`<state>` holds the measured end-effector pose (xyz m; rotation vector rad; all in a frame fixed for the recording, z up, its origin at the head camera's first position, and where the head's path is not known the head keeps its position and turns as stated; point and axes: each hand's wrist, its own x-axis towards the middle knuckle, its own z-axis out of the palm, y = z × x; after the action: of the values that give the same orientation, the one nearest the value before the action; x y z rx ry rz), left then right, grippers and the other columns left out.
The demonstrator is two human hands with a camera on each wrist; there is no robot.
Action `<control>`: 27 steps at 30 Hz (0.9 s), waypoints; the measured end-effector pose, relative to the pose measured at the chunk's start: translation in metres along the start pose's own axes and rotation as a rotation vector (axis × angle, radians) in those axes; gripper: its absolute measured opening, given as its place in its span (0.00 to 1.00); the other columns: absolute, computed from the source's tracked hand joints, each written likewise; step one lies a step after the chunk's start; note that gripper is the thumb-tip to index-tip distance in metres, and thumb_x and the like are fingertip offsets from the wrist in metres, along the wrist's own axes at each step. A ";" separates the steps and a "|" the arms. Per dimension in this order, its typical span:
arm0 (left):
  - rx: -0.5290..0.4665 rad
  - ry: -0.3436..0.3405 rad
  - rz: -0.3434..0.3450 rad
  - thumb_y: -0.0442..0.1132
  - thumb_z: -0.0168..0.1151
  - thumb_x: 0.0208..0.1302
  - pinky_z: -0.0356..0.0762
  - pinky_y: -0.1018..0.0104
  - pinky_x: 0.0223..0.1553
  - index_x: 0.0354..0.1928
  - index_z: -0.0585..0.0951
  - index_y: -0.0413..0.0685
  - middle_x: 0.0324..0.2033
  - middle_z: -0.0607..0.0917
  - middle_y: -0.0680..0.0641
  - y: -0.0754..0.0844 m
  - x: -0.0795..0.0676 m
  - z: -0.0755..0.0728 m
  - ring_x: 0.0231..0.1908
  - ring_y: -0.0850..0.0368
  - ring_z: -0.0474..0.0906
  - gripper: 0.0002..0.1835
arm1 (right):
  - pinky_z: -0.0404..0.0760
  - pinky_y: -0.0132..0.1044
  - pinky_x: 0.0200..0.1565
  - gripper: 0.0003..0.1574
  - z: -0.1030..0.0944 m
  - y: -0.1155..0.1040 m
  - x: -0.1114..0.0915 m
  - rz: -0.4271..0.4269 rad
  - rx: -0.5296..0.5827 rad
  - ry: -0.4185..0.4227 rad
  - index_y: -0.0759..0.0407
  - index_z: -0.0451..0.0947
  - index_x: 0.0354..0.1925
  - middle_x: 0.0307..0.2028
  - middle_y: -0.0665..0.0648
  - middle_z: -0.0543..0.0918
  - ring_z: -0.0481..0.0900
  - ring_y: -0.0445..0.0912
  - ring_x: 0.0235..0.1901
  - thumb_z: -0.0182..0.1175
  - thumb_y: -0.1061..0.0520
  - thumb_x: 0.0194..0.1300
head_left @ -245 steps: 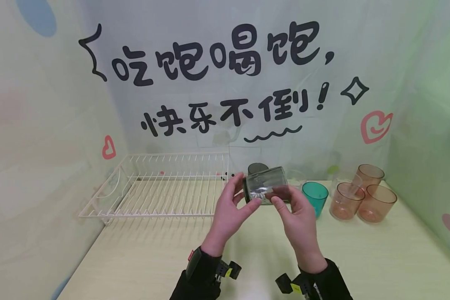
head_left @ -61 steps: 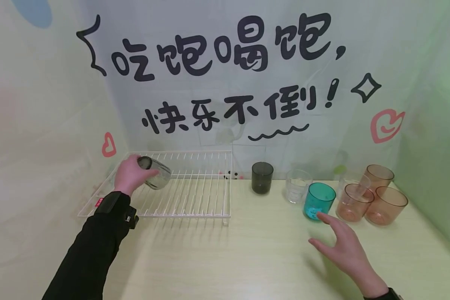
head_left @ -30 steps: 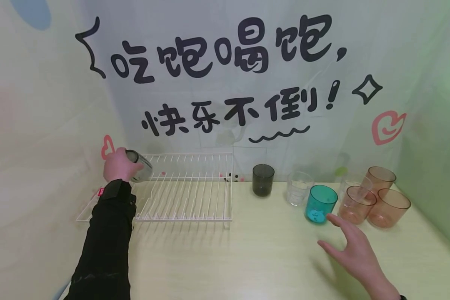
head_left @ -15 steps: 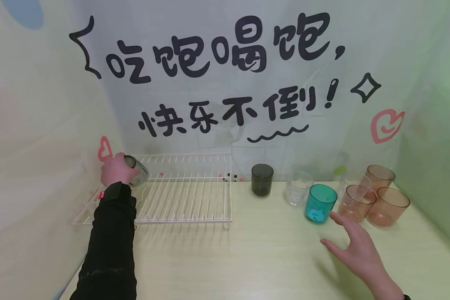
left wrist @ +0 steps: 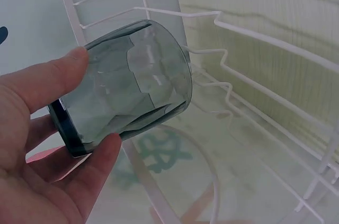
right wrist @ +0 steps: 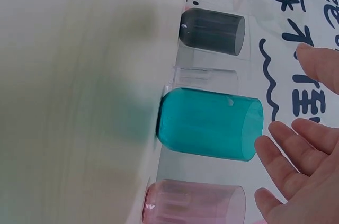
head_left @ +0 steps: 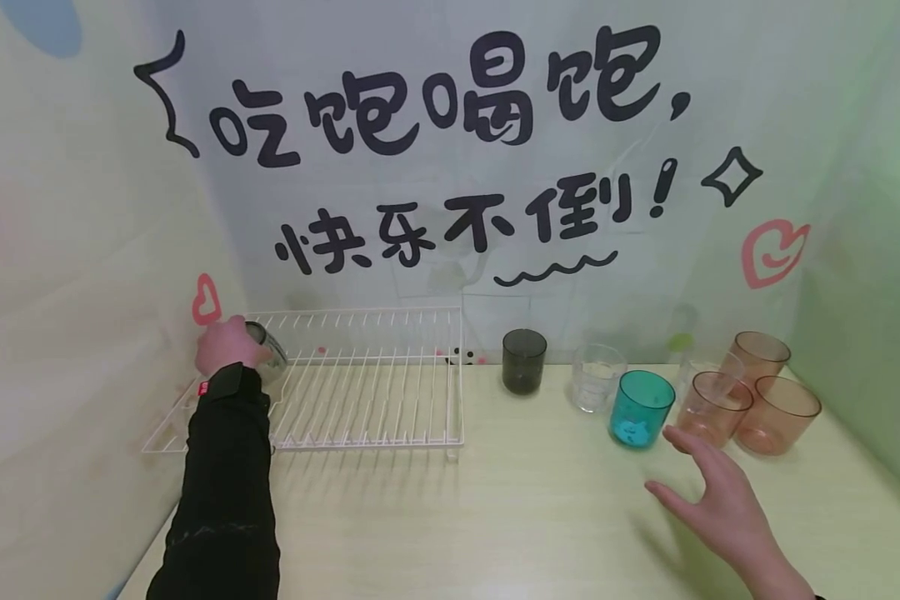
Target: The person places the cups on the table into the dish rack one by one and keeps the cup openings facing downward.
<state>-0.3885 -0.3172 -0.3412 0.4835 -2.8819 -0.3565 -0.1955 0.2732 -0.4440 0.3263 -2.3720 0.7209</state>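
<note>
Eight cups lie before us: one grey glass (left wrist: 132, 81), one dark cup (head_left: 523, 367), two clear cups (head_left: 592, 385), one teal cup (head_left: 642, 408) and three orange cups (head_left: 780, 417). We see the left hand (head_left: 229, 347) pinching the tilted grey glass between thumb and fingers at the far left of one white rack (head_left: 367, 445); whether it touches the wires, we cannot tell. The right hand (head_left: 723, 504) has its fingers spread wide, holding nothing, near the teal cup on the right, which partly blocks our view of one clear cup; the leftmost orange cup overlaps the other
</note>
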 end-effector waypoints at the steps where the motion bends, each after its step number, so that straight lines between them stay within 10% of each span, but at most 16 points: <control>1: 0.005 -0.003 -0.001 0.48 0.65 0.48 0.74 0.51 0.25 0.45 0.70 0.33 0.37 0.76 0.31 -0.001 0.000 0.001 0.33 0.36 0.70 0.29 | 0.54 0.15 0.51 0.43 0.000 0.000 0.000 0.000 0.000 0.000 0.61 0.72 0.54 0.50 0.57 0.78 0.70 0.38 0.48 0.74 0.52 0.38; 27: -0.067 -0.024 0.086 0.38 0.51 0.54 0.70 0.54 0.27 0.35 0.75 0.28 0.33 0.77 0.31 -0.005 0.007 0.003 0.32 0.39 0.69 0.16 | 0.55 0.15 0.50 0.44 0.001 0.002 0.002 -0.023 -0.010 0.008 0.61 0.72 0.54 0.49 0.57 0.79 0.70 0.37 0.48 0.75 0.54 0.36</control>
<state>-0.3946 -0.3235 -0.3443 0.3453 -2.8916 -0.4453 -0.1982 0.2744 -0.4444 0.3452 -2.3595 0.6979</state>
